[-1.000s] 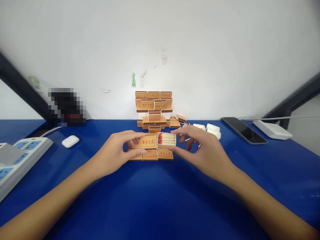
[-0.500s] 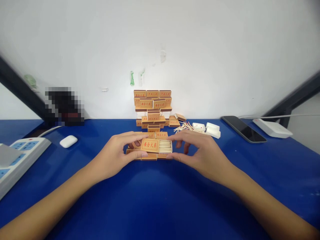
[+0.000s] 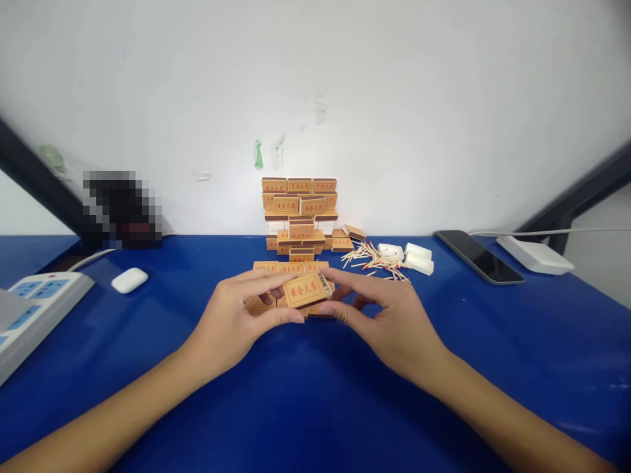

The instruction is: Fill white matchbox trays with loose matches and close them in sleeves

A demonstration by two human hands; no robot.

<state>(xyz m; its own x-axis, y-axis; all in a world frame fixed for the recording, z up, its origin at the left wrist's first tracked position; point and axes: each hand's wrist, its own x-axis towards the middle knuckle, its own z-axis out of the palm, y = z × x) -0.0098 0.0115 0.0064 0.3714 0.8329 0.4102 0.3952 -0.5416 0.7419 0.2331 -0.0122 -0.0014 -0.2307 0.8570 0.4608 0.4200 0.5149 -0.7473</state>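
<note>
Both my hands hold one orange matchbox (image 3: 304,290) with red characters, just above the blue table (image 3: 315,394). My left hand (image 3: 236,322) pinches its left end between thumb and fingers. My right hand (image 3: 389,315) pinches the right end, where the tray is almost fully inside the sleeve. Under and behind the held box lie rows of flat matchboxes (image 3: 288,268). Farther back, a stack of matchboxes (image 3: 300,213) stands against the white wall.
Loose matches (image 3: 375,259) and small white trays (image 3: 409,256) lie right of the stack. A phone (image 3: 478,256) and a white box (image 3: 535,255) are at the far right. A white earbud case (image 3: 129,280) and a power strip (image 3: 34,309) sit at the left.
The tray full of matches, open to the right a second ago, has been pushed into the sleeve. Both hands have closed in on the box and brought it slightly nearer.
</note>
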